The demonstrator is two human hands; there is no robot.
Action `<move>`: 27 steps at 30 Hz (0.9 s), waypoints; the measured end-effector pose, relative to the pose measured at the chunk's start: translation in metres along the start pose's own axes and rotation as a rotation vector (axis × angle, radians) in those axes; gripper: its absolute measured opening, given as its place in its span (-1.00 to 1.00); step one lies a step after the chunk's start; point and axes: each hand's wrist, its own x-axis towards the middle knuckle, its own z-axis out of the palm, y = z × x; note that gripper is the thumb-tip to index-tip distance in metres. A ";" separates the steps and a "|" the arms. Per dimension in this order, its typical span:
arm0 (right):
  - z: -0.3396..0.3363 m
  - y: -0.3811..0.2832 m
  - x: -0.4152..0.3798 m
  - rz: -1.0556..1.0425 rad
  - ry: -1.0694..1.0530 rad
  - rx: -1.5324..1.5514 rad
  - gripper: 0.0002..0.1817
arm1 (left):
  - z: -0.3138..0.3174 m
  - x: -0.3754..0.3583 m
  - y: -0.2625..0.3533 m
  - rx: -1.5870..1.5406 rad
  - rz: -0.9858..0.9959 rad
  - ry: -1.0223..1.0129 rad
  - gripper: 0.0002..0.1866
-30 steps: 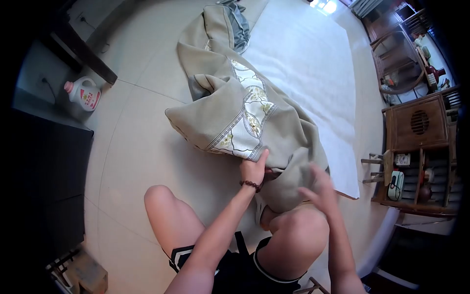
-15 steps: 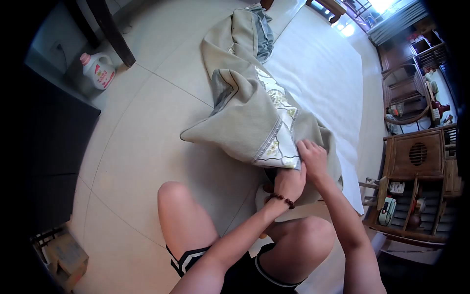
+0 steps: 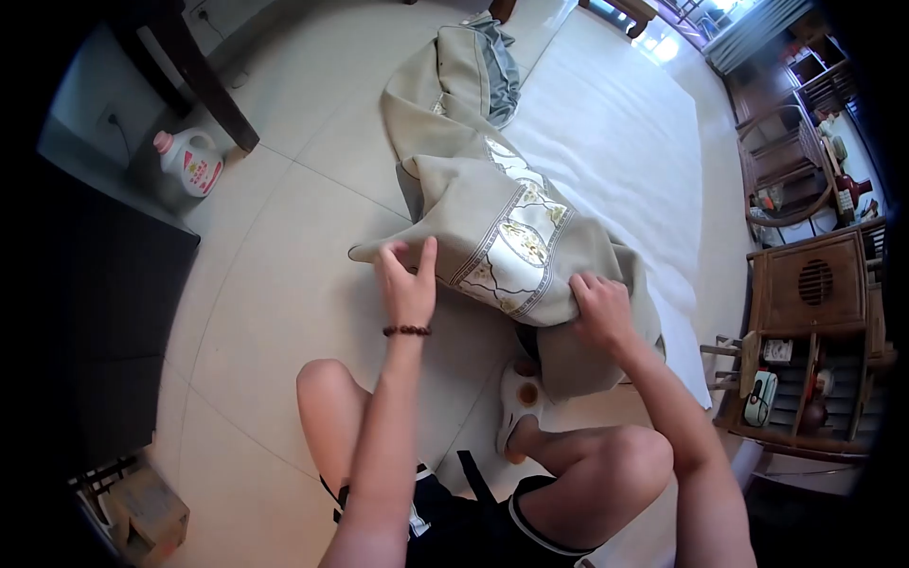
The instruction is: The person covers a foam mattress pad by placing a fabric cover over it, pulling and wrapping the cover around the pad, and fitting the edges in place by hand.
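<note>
A grey-beige fabric cover [image 3: 592,248] with a patterned white band [image 3: 519,248] lies bunched over the floor and a white sheet. A gathered blue-grey edge shows at its far end. My left hand [image 3: 407,293], with a dark bead bracelet at the wrist, is at the cover's near left edge, thumb and fingers apart. It seems at most to touch the cloth. My right hand [image 3: 603,308] grips the cover just right of the patterned band, its fingertips pressed into the cloth. Part of the cover hangs below that hand, beside my shoe [image 3: 521,398].
A white sheet [image 3: 625,142] is spread on the tiled floor behind the cover. To the left are a detergent jug [image 3: 194,166], a dark table leg [image 3: 204,76], a black cabinet [image 3: 114,312] and a cardboard box [image 3: 147,506]. Wooden shelving [image 3: 805,331] lines the right.
My left hand has moved from beside the right hand to the cover's left edge and opened. The patterned band now lies flatter and more exposed. My right hand keeps hold of the cover.
</note>
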 end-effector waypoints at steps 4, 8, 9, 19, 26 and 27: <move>-0.010 0.009 0.013 -0.087 -0.150 -0.033 -0.50 | 0.000 0.067 0.007 0.244 0.303 -0.040 -0.26; -0.018 -0.007 0.015 -0.120 -0.262 -0.167 -0.46 | 0.032 0.096 -0.013 0.031 -0.010 -0.531 -0.22; -0.015 -0.006 0.016 -0.110 -0.285 -0.156 -0.47 | 0.037 0.103 -0.020 -0.078 -0.045 -0.671 -0.25; 0.001 -0.040 0.021 -0.136 -0.589 -0.171 -0.32 | 0.045 0.094 -0.043 0.164 -0.052 -0.646 -0.30; 0.008 -0.058 0.033 -0.153 -0.377 0.013 -0.15 | 0.023 0.086 -0.017 0.162 -0.107 -0.768 -0.40; 0.010 -0.061 0.037 -0.153 -0.282 0.095 -0.15 | 0.021 0.085 -0.012 0.167 -0.107 -0.767 -0.40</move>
